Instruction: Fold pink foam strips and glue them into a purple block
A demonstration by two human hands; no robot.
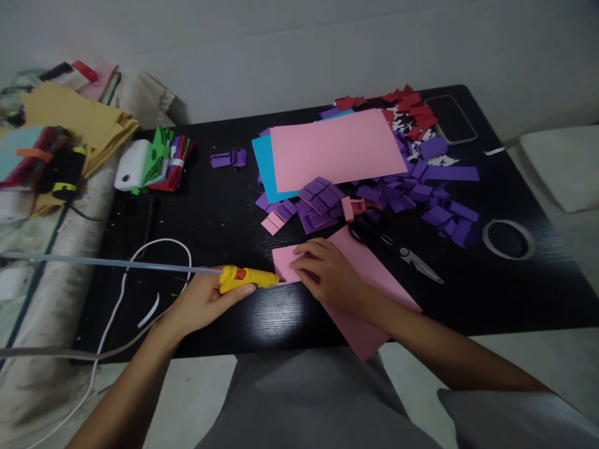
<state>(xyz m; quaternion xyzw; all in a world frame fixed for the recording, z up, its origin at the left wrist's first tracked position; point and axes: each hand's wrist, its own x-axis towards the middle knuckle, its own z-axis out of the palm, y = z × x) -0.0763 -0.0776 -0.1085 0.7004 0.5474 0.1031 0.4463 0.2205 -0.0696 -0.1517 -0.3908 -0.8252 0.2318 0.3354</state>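
My left hand (pixel 199 302) is wrapped round a yellow hot glue gun (pixel 250 279), with a long clear glue stick (pixel 116 264) running out of its back end to the left. The nozzle touches or nearly touches the left end of a small pink foam or paper strip (pixel 282 257). My right hand (pixel 327 271) grips that strip, its thumb and fingers bent together over the strip's right part. Under my right hand and wrist lies a larger pink sheet (pixel 362 330), reaching past the table's front edge. Black-handled scissors (pixel 397 246) lie just beyond it.
Pink (pixel 337 146) and blue sheets (pixel 264 165) lie at the back among many purple pieces (pixel 421 187) and red scraps (pixel 414 109). A tape roll (pixel 508 239) sits at right. A white cable (pixel 122 287) loops at left, near bundled strips (pixel 161 159) and a dark phone (pixel 133 218).
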